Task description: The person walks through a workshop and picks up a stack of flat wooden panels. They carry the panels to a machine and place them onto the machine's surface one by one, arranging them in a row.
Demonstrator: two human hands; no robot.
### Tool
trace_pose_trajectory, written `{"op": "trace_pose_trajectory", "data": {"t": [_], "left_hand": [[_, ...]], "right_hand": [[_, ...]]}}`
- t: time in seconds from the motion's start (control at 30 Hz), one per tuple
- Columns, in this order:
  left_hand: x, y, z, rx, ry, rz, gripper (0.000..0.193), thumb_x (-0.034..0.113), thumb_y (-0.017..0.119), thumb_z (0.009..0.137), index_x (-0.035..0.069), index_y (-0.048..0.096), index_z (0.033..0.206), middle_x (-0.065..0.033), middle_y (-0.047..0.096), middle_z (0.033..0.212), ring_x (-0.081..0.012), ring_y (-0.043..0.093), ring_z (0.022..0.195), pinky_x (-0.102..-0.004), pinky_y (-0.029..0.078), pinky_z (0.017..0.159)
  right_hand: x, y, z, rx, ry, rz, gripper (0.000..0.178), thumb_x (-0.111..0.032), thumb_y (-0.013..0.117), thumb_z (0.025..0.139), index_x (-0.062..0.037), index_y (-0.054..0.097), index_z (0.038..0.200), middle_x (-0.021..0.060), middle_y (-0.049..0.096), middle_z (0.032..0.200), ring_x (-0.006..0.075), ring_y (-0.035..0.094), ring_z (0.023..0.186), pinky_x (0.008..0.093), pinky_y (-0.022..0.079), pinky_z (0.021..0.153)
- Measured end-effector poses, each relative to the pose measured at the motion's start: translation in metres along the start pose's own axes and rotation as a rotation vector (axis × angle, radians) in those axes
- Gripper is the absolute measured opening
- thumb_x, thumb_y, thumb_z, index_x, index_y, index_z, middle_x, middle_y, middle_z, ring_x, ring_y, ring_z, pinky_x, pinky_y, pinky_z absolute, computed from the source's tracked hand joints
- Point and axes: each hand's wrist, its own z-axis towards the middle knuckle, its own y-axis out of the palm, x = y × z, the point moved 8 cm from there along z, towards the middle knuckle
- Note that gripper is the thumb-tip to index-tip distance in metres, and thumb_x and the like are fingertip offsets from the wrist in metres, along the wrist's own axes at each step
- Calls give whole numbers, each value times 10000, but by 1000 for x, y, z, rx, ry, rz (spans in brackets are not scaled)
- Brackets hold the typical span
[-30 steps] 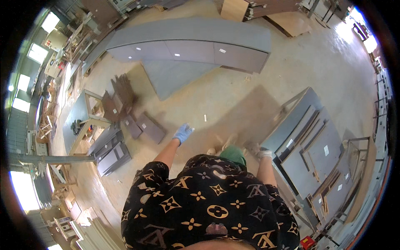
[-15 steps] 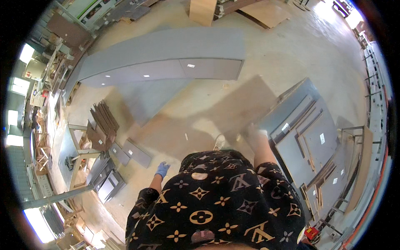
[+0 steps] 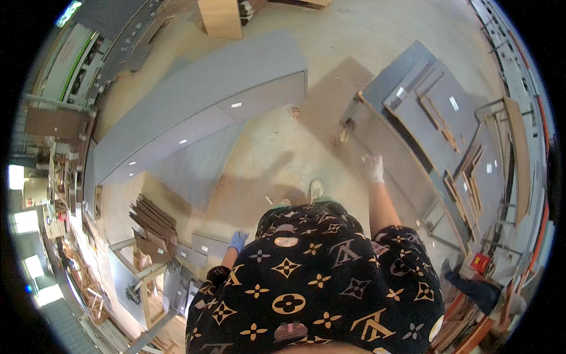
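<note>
Right grip (image 3: 374, 168) spreads apart near the table (image 3: 389, 76); left grip (image 3: 239, 241), I cannot tell.

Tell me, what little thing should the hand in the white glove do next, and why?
Perhaps the right hand should reach toward the grey panels: it looks empty and open, and they lie on its side, while the left hand, in blue, is farther from them.

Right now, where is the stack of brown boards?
In the head view, the brown boards are on the left side, below the long grey unit, with grey panels between them and your left hand.
</note>
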Motion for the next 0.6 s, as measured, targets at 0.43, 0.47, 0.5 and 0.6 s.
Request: {"op": "trace_pose_trajectory", "data": {"t": [0.43,0.47,0.5,0.6], "left_hand": [[260,-149,20,227,223,270,752,462,579,767,85,286,1349,-178,322,1367,-310,318,1260,-383,266,1034],[279,-152,30,256,301,337,778,469,579,763,107,249,1368,-170,284,1390,-307,295,1273,-382,258,1040],[286,-152,34,274,300,347,792,473,580,759,121,227,1375,-165,259,1402,-306,280,1281,-386,254,1043],[304,-166,60,358,303,382,822,480,586,750,153,186,1389,-150,200,1427,-307,251,1294,-397,251,1046]], "right_hand": [[190,-246,-151,486,272,-431,573,-507,345,873,-123,377,1297,114,449,1284,279,464,1113,448,364,878],[182,-242,-140,354,217,-935,539,-494,374,870,-107,430,1240,118,495,1211,267,493,1054,426,387,847],[179,-237,-134,201,146,-1431,510,-482,402,866,-90,483,1183,123,542,1138,256,521,995,403,410,815],[186,-244,-118,112,-45,-1306,382,-355,520,851,-25,563,1041,92,610,917,166,557,792,306,447,698]]}}
